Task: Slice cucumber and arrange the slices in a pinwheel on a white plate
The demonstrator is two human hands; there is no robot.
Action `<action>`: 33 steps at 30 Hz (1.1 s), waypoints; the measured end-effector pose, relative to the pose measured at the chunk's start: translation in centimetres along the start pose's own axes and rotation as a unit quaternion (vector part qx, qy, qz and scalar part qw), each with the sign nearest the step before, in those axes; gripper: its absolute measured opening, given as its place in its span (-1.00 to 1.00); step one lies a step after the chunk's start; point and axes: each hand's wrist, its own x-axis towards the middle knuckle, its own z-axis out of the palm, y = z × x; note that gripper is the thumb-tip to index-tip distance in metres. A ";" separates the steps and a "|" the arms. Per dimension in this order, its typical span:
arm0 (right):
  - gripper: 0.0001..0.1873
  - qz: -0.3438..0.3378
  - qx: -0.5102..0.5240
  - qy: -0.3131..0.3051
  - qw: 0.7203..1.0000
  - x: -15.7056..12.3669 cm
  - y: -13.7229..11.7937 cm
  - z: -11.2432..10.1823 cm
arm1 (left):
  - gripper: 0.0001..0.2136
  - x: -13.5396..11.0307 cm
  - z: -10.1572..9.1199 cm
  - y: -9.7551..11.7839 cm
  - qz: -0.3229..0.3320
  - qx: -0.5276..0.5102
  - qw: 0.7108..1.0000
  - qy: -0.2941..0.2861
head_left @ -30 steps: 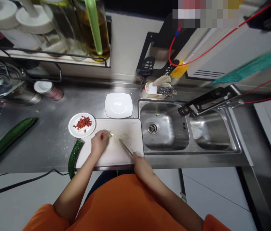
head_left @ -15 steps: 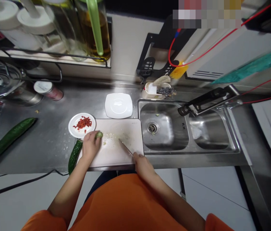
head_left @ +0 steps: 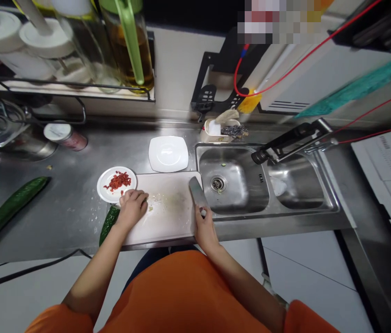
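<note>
At the right edge of the white cutting board (head_left: 171, 222), my right hand (head_left: 206, 231) is closed round the handle of a kitchen knife (head_left: 198, 193). Its broad blade points away from me, over the board's edge beside the sink. My left hand (head_left: 132, 209) is palm down at the board's left side, fingers curled round a small cucumber piece that they mostly hide. Under that wrist, a cucumber (head_left: 108, 225) lies partly covered beside the board. Just beyond my left fingers, a round white plate (head_left: 102, 190) holds chopped red bits (head_left: 119, 180). Wet crumbs dot the board.
A square white plate (head_left: 168, 155) stands behind the board. To the right is a double sink (head_left: 237, 185) with a black faucet (head_left: 278, 143). Another cucumber (head_left: 11, 208) lies far left, near a lidded canister (head_left: 66, 136). Oil bottles (head_left: 129, 51) stand on the rack above.
My right hand has shifted slightly right and turned the knife from diagonal over the board to its right edge. My left hand has rolled palm down, covering the cucumber piece.
</note>
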 end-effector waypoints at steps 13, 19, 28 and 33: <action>-0.39 0.042 -0.119 -0.015 0.992 1.5 -2.4 1.9 | -0.75 0.8 -0.5 0.5 0.007 0.022 1.000 -0.019; -0.39 0.053 -0.144 -0.008 0.988 1.5 -3.1 2.1 | -0.76 0.7 -0.4 0.6 0.017 0.029 0.999 -0.013; -0.38 0.064 -0.131 0.000 0.989 1.5 -3.3 1.8 | -0.74 0.6 -0.4 1.3 -0.020 0.020 0.999 -0.025; -0.44 0.053 -0.115 0.013 0.992 2.8 -2.5 0.1 | -0.67 2.3 -0.1 1.5 -0.057 -0.063 0.995 0.060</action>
